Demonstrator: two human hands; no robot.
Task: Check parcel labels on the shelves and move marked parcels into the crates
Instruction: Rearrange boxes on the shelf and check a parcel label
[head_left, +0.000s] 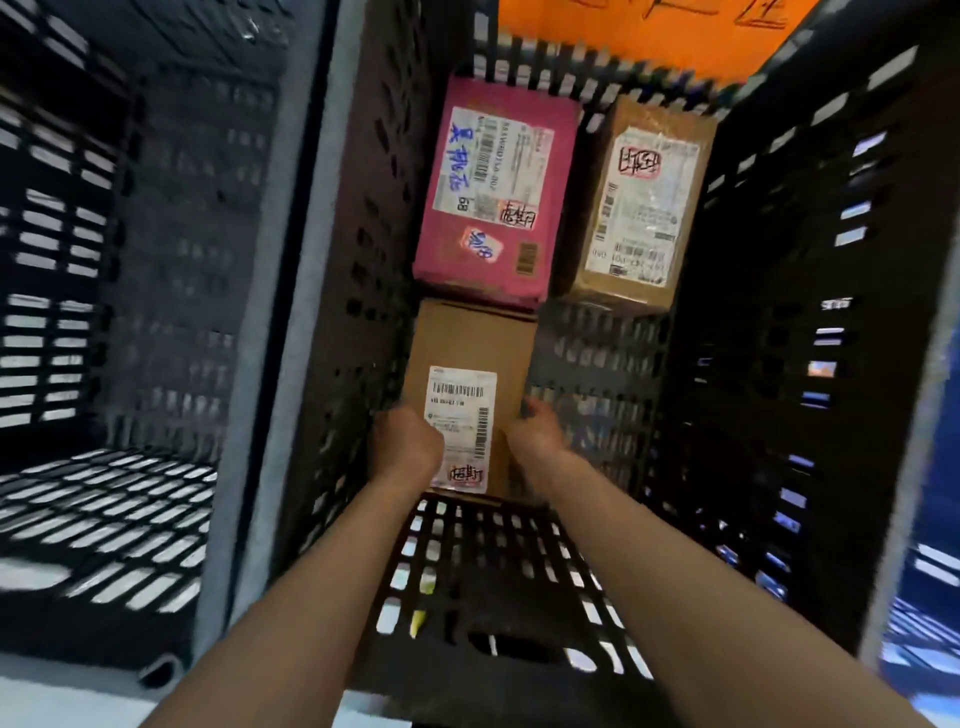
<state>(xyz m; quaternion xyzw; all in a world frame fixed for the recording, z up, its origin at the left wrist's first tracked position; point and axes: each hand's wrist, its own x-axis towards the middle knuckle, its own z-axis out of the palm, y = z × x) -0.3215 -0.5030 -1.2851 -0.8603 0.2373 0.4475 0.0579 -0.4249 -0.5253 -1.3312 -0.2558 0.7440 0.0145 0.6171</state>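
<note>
Black slotted plastic fills the frame: one crate (779, 312) seen from above at centre, a second crate (130, 260) at left, an orange sheet (649, 36) at the top edge. Two parcels lie on the centre crate's floor at upper centre: a pink parcel (493, 192) and, just beside it on the right, a taped brown parcel (639, 208). Both labels carry a red stamp. Left grip (408, 441) and right grip (537, 431) curl round opposite sides of a third parcel (467, 343), just below the pink one, its label (460, 415) likewise stamped. This placement looks nearly complete, with only the release left. The shelves are out of view and may hold more.
</note>
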